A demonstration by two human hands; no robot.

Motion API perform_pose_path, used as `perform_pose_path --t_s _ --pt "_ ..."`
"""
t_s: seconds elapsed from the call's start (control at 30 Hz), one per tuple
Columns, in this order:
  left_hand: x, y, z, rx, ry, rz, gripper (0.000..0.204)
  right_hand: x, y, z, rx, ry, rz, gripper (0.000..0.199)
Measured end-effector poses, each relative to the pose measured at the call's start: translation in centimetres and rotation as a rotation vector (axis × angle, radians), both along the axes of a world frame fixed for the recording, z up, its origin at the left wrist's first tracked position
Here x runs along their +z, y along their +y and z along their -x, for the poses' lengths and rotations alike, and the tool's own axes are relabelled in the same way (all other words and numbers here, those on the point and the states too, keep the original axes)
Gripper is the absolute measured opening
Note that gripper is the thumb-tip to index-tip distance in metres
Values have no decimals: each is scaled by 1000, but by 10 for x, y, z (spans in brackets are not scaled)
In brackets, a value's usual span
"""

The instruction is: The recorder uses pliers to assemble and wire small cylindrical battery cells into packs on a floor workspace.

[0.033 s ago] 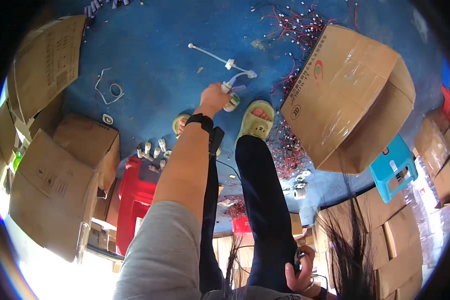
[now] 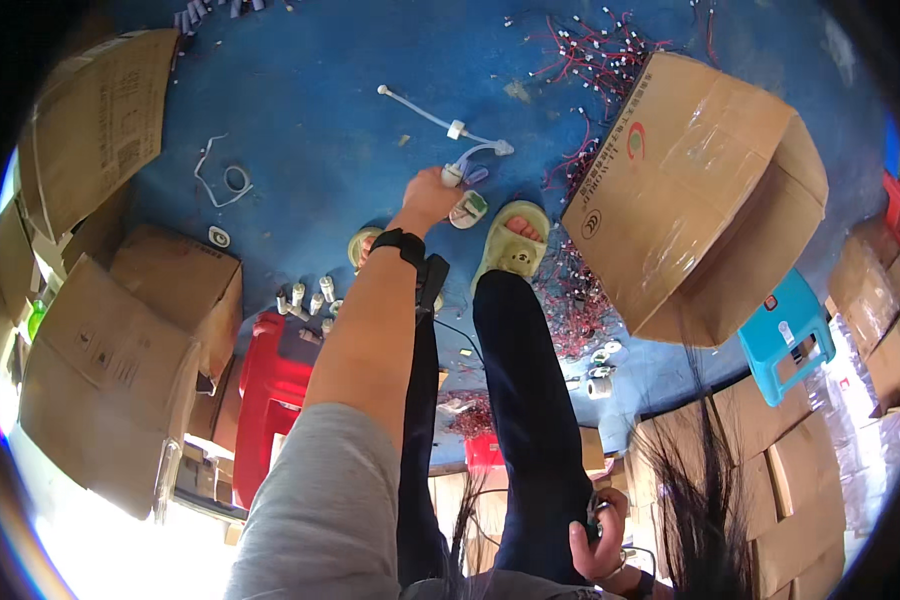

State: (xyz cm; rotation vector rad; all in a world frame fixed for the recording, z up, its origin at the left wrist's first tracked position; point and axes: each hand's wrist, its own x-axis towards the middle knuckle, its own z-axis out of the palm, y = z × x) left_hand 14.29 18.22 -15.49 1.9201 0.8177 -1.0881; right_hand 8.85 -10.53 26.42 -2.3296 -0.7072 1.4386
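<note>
Your left hand point(image 2: 432, 196) reaches down over the blue floor point(image 2: 310, 120), fingers curled narrow around a short white plastic piece point(image 2: 452, 176). From just beyond your fingertips, a translucent pale tube point(image 2: 478, 152) runs forward and right to a whitish tip, where it seems to meet a thin white stalk point(image 2: 418, 104) with a square white collar point(image 2: 456, 130); the stalk slants away to the far left. Just right of that hand is a round white-and-green part point(image 2: 469, 210); whether your fingers touch it, you cannot tell from here.

Your right hand point(image 2: 602, 538) is well back, bent beside your right thigh around a small dark object point(image 2: 597, 522), mostly hidden.

As for progress, the tube and stalk appear joined into one bent length, judging by their shared tip. The white piece is in your grip, not yet set down, and its fastening cannot be made out. Apart from it, nearer you and left of the left hand, loose white cylinders point(image 2: 327, 288) lie with no tube attached. Right of that hand, heaped red wires point(image 2: 580, 310) look unsorted.
</note>
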Motion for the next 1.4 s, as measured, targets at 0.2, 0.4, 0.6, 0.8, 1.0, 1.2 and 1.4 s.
perform_pose_path --t_s 0.2,0.4,0.6,0.8,1.0,1.2,1.4 --pt "55 27 15 673 -82 320 24 0 11 24 -432 103 123 28" --pt "165 49 17 920 -156 369 24 -11 17 45 -420 -8 66 25" --pt "287 110 28 1146 -311 524 20 -10 38 40 -222 19 102 26" --pt "379 131 59 1132 -401 376 25 0 37 18 70 37 226 34" --pt "470 154 132 1274 -589 389 21 29 25 -28 76 -37 233 37" --pt "545 156 179 1568 -593 426 14 57 30 -79 -28 -105 114 40" --pt "560 157 223 1745 -645 459 18 75 76 -98 -4 -51 200 39"
